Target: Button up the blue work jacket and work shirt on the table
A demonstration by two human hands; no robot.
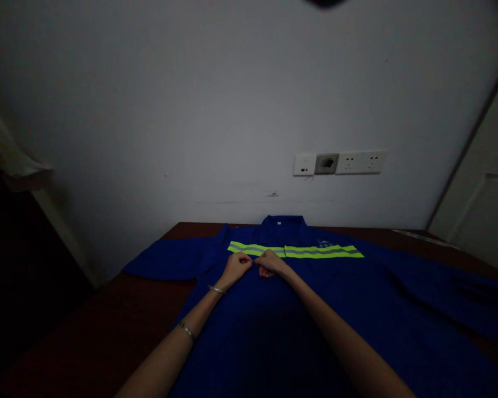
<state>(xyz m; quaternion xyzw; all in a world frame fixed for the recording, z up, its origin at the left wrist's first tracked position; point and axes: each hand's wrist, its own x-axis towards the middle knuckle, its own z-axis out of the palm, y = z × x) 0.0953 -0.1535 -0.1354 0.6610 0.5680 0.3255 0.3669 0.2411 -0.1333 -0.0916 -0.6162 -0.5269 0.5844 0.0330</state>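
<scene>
A blue work jacket [315,309] lies spread out, front side up, its collar toward the wall and its sleeves out to both sides. Across its chest runs a yellow-green reflective strip [323,252] with a grey middle band. My left hand [236,267] is closed in a pinch just below the strip, left of the jacket's middle. Close beside it, my right hand [271,264] is curled with its thumb and index finger together, pointing left. The fingertips of both hands nearly meet over the jacket. What lies between them is too small and dark to make out.
The jacket rests on a dark red-brown table [108,326] against a grey-white wall [170,110]. Sockets [359,162] are set in the wall above the table. A pale door [487,182] stands at the right, and cloth [8,149] hangs at the far left.
</scene>
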